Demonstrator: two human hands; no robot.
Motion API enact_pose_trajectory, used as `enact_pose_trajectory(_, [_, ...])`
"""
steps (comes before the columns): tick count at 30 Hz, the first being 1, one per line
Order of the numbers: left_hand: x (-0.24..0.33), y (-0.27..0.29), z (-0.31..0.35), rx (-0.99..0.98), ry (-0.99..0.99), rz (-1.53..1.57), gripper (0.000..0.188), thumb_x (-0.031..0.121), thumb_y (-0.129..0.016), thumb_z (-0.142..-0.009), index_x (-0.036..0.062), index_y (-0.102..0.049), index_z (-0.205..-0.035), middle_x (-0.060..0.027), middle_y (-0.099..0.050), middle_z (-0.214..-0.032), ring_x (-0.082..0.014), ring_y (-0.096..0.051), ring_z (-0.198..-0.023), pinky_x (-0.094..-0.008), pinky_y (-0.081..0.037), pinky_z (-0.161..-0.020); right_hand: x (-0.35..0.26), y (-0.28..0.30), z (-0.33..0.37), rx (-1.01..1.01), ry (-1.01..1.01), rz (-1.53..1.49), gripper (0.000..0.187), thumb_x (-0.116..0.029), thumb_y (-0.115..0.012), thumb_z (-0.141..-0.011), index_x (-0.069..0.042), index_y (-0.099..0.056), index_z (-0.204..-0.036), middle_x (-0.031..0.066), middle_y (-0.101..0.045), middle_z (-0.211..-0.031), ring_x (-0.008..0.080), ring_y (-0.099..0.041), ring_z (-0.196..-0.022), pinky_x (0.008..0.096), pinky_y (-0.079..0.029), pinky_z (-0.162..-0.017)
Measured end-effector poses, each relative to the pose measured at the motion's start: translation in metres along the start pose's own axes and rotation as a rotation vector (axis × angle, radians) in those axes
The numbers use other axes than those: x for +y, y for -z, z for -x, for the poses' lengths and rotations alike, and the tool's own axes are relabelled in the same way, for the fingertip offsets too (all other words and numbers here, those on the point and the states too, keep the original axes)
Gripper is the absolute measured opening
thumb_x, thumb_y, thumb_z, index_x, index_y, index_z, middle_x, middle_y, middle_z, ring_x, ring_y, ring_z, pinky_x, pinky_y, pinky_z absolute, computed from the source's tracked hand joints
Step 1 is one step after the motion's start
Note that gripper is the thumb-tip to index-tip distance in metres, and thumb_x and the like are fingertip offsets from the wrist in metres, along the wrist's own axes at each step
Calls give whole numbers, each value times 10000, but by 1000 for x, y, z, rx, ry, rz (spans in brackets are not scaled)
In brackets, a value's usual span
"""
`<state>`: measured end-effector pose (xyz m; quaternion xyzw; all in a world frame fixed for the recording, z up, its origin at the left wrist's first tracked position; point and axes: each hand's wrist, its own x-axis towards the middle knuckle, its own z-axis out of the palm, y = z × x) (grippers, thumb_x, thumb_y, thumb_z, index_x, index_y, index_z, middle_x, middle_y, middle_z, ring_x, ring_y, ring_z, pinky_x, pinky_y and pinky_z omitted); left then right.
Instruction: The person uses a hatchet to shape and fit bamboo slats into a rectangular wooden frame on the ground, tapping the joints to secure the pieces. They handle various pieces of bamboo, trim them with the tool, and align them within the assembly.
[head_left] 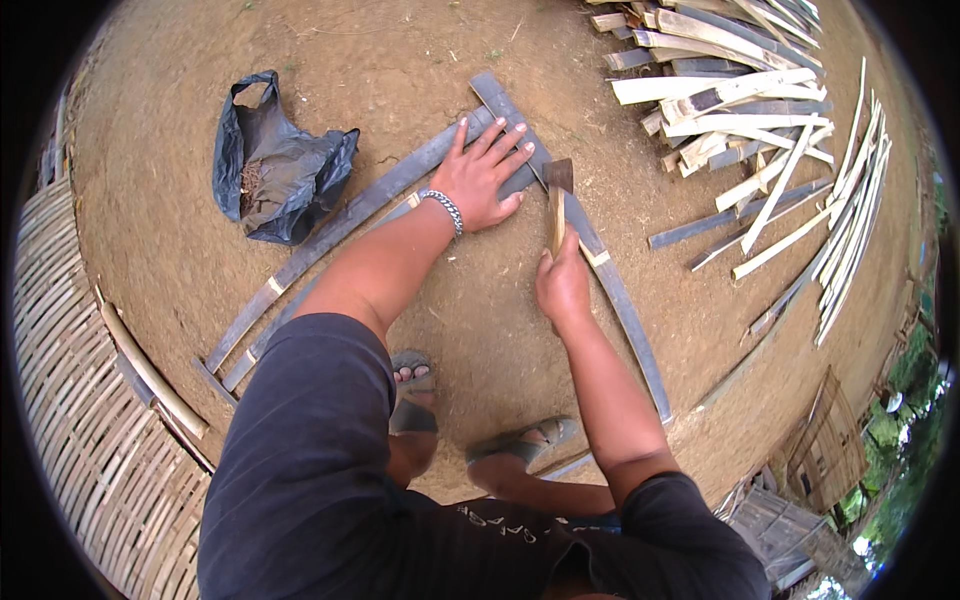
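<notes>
My left hand (480,182), a chain bracelet on its wrist, lies flat with fingers spread over the corner where dark bamboo slats meet. One slat (345,212) runs from there to the lower left; another slat (628,315) runs to the lower right. A second, parallel slat (300,300) lies just inside the left one, partly hidden by my arm. My right hand (563,284) grips the pale wooden handle of a hammer (558,178). Its dark head is over the right slat, close to my left fingers; I cannot tell whether it touches.
Left of the slats sits an open black plastic bag (295,175) with small rusty-brown pieces, likely nails, inside. Split bamboo strips (740,100) are piled at the upper right, with thin pale sticks (850,230) beside them. A woven bamboo panel (90,400) borders the left.
</notes>
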<state>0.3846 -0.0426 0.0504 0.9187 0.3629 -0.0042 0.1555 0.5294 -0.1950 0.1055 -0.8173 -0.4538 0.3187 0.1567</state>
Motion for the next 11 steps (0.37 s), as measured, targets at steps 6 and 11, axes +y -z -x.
enact_pose_trajectory(6, [-1,3,1,-10,5,-18,744,508,-597,-921,224,-390,-1577,-36,-268,-1684,-244,-183,-1571,-599,-63,-1271,-1,3,15,345,131,-368,433,-178,-564,-1030,28,-413,-1380,222,-642,-926,324,-663,-834,429,-509,-731])
enact_pose_trajectory(11, [0,3,-2,-16,6,-15,743,503,-603,-918,230,-392,-1576,-34,-260,-1688,-243,-180,-1573,-604,-61,-1270,8,-1,-12,59,101,192,528,-214,-602,-1018,24,-364,-1424,287,-675,-1141,328,-703,-992,489,-521,-840])
